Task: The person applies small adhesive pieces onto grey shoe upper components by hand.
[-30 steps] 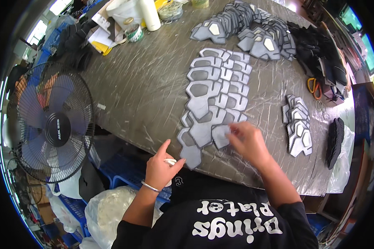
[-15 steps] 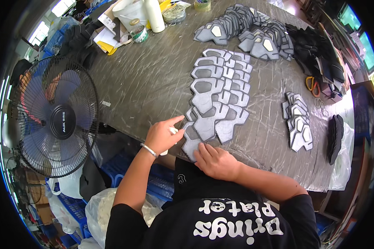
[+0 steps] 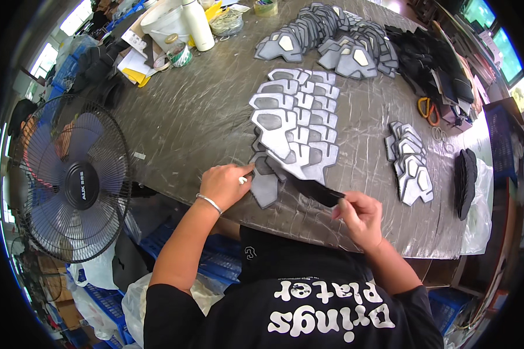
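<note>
Left hand (image 3: 226, 185) pinching small white bit, fingertips touching grey cut pieces (image 3: 294, 125) fanned in overlapping column near desk (image 3: 204, 122) front edge. Right hand (image 3: 362, 216) gripping black strip (image 3: 317, 190) just beside column's lower end. Open desk surface leftward; fan (image 3: 78, 180) beyond edge.

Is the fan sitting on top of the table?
No, the fan stands beside the table, off its left edge.
</note>
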Motion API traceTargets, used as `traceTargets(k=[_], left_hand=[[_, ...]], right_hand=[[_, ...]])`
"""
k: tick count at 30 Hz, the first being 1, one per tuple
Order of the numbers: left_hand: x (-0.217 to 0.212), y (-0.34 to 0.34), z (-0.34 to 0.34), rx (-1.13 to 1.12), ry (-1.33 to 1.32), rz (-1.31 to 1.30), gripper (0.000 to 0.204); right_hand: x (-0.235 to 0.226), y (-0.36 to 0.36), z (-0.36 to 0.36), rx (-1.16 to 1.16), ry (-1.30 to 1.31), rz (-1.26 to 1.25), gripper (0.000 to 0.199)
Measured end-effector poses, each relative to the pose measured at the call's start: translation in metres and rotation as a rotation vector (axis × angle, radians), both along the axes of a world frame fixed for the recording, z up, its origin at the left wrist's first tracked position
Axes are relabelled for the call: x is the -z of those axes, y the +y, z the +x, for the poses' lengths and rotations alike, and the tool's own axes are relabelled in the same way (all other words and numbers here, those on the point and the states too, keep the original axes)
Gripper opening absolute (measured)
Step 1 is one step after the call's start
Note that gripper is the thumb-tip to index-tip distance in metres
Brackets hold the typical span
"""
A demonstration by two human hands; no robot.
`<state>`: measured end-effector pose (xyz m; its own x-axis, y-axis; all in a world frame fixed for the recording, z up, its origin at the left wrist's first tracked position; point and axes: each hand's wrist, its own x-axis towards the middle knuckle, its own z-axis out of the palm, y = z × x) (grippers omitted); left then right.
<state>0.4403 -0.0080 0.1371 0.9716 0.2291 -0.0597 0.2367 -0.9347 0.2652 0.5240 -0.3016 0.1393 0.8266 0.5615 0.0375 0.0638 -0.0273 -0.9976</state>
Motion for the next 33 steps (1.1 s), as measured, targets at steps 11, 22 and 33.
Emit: traceTargets(k=[11,22,33], left_hand=[[-0.007,-0.004,0.014,0.134,-0.460,0.116,0.029],[0.003,0.001,0.034,0.327,-0.389,0.134,0.013],[-0.022,-0.081,0.022,-0.415,-0.230,-1.709,0.024]], right_hand=[[0.012,0.024,-0.013,-0.244,-0.050,0.015,0.010],[-0.026,-0.029,-0.015,-0.244,0.145,0.064,0.011],[-0.013,-0.077,0.016,-0.224,-0.881,-0.547,0.026]])
